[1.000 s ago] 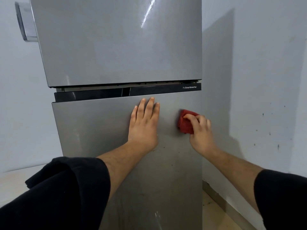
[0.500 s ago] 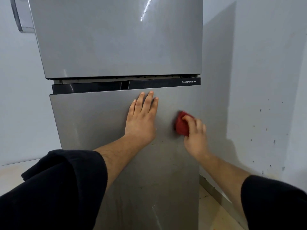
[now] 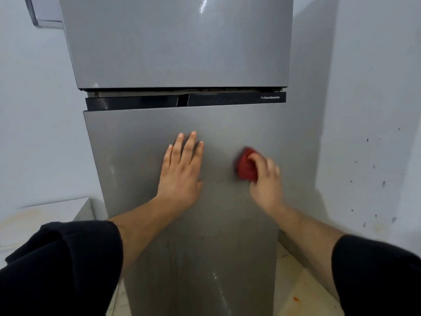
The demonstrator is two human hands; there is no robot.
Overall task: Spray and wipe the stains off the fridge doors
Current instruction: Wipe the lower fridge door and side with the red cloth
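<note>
Fridge (image 3: 227, 236): tall, grey, two doors, standing on the floor (image 3: 307, 293) close beside the right-hand wall (image 3: 369, 87). Judged heavy and rigid. To be leaned on, not shifted.
Upper door (image 3: 177, 42): shut, glossy, bright glint near the top. No stain made out on it.
Lower door (image 3: 136, 142): shut, flat, stiff, smooth metal finish. Judged slippery under a cloth and quick to show smears. No handle visible on the face, only a black strip (image 3: 136, 103) above it.
Left grip (image 3: 182, 169): fingers straight, palm flat against the lower door near mid-width, holding nothing. Judged to be bracing.
Right grip (image 3: 265, 181): blurred. Fingers curled over the cloth, pressing it to the lower door, right of the left grip and apart from it.
Cloth (image 3: 245, 167): red, bunched into a wad, on the upper right part of the lower door. Judged soft, light and easily squashed. Best held bunched under the fingertips, so that pressure lands through the wad and not through bare knuckles.
Stains (image 3: 217, 182): small dark specks on the lower door, between and below the two grips, with faint vertical streaks (image 3: 170, 252) further down. Judged not yet wiped. Steady rubbing advised, with the cloth refolded once soiled.
Spray bottle: not in view.
</note>
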